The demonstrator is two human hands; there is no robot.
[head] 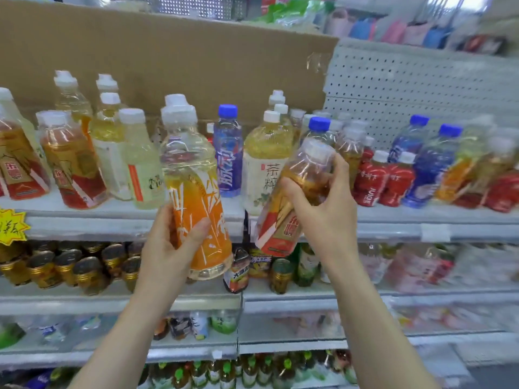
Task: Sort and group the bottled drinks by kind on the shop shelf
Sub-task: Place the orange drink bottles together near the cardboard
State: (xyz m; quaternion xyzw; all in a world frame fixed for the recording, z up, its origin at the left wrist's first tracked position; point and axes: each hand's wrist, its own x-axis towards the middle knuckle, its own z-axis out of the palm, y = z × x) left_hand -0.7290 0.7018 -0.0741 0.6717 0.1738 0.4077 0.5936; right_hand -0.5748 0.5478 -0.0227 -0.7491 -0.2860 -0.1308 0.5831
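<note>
Setting: A shop shelf point(84, 224) stood before you, backed by cardboard point(168, 51), its top tier crowded with mixed drinks.
Left hand: Your left hand point(171, 248) gripped an orange-label bottle point(196, 192) low on its body, out past the shelf's front edge.
Right hand: Your right hand point(323, 209) was wrapped round a tilted red-label tea bottle point(292, 203), also off the shelf.
Matching kind: Similar red-label bottles point(70, 164) stood at the tier's left end.
Risk, no free hand: With both hands full, you could not have cleared a gap, and pushing a bottle in could have toppled those at the front edge.
Risk, crossing: Carried leftward, the tilted bottle could have clipped the blue-cap bottle point(228, 153) or the pale tea bottle point(264, 164).
</note>
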